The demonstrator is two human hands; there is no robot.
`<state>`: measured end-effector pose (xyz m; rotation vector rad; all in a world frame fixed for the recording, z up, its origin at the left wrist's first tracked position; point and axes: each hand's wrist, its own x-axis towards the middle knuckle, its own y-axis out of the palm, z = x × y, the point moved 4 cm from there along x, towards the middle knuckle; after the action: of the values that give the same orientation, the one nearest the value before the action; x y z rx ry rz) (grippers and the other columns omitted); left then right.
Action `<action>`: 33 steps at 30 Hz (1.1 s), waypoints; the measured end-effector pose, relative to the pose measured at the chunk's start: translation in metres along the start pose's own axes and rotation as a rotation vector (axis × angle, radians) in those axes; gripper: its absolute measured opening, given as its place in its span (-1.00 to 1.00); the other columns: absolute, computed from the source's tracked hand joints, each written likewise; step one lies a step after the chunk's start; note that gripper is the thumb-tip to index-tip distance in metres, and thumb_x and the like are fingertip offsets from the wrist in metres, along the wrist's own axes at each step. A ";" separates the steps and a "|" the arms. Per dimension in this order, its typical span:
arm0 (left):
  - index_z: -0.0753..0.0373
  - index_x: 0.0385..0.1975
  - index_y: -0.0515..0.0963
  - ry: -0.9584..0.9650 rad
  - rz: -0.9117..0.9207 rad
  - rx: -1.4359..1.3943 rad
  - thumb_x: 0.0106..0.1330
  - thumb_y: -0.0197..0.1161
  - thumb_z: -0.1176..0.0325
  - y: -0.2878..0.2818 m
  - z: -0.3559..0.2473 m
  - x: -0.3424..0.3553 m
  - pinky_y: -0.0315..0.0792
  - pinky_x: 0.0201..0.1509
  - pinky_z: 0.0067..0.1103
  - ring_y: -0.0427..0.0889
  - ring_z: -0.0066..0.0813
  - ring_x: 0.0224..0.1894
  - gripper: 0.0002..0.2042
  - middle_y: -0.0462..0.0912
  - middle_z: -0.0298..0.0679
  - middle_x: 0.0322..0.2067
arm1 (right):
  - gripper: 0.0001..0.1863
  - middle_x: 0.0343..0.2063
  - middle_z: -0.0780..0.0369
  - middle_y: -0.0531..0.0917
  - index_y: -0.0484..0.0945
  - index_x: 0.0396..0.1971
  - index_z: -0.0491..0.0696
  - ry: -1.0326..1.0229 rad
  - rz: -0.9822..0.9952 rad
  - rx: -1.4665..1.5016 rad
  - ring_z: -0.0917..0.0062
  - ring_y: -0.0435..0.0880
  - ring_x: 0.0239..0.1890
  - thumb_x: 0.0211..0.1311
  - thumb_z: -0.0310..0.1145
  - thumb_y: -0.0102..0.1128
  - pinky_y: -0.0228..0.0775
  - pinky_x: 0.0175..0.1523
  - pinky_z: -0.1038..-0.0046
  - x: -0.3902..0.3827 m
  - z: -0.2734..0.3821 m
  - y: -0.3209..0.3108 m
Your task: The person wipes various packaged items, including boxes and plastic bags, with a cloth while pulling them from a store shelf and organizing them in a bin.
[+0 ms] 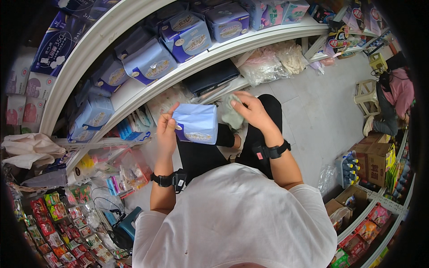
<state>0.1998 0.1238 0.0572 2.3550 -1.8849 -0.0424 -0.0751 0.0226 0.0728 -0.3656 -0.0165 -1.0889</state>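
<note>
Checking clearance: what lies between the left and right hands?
In the head view, the light-blue package, held in the left hand, and the grey-green cloth, held in the right hand, lie between them.

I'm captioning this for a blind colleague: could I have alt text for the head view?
A person's left hand holds a light-blue package while the right hand holds a grey-green cloth. Similar blue packages line a white shelf ahead; at far right is another person in pink.
</note>
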 end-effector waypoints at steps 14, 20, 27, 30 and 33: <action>0.45 0.02 0.36 -0.186 -0.263 -0.620 0.48 -0.07 0.30 -0.031 0.025 0.011 0.25 0.31 -0.26 0.42 -0.16 0.18 -0.68 0.39 0.08 0.16 | -0.52 0.19 0.00 0.38 0.41 0.14 -0.09 -0.121 0.216 -0.078 0.14 0.43 0.17 0.17 -0.40 0.06 0.29 0.21 0.31 -0.019 0.020 0.043; 0.41 -0.03 0.41 -0.209 -0.234 -0.600 0.47 -0.04 0.26 -0.017 0.018 0.006 0.25 0.31 -0.27 0.42 -0.16 0.18 -0.69 0.45 0.03 0.11 | -0.55 0.08 0.02 0.47 0.44 0.08 -0.15 -0.006 -0.129 0.155 0.20 0.43 0.16 0.18 -0.31 0.12 0.24 0.24 0.36 -0.008 -0.005 0.020; 0.23 -0.01 0.40 -0.308 -0.155 -0.615 0.43 0.05 0.30 0.011 0.022 0.003 0.31 0.21 -0.42 0.48 -0.33 0.08 -0.77 0.51 -0.12 0.02 | -0.11 0.08 0.07 0.46 0.23 0.22 -0.22 0.132 0.073 0.333 0.31 0.43 0.14 -0.08 -0.14 0.47 0.23 0.24 0.39 0.000 -0.010 0.044; 0.15 0.04 0.38 -0.225 -0.101 -0.360 0.41 0.07 0.33 0.019 -0.001 0.004 0.34 0.14 -0.53 0.50 -0.45 0.03 -0.75 0.51 -0.23 0.01 | -0.21 0.03 0.16 0.50 0.26 0.20 -0.21 0.267 0.117 0.599 0.46 0.47 0.07 0.02 -0.18 0.41 0.28 0.18 0.46 -0.005 -0.020 0.037; 0.15 0.10 0.34 -0.215 0.056 -0.140 0.38 0.08 0.38 0.018 -0.003 0.003 0.37 0.08 -0.57 0.51 -0.50 0.01 -0.69 0.50 -0.28 0.01 | -0.29 0.01 0.19 0.52 0.27 0.20 -0.19 0.370 0.186 0.770 0.53 0.47 0.06 0.12 -0.19 0.33 0.28 0.17 0.50 -0.013 -0.017 0.033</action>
<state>0.1836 0.1173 0.0620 2.2815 -1.9668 -0.4247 -0.0553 0.0429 0.0451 0.5183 -0.0695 -0.8758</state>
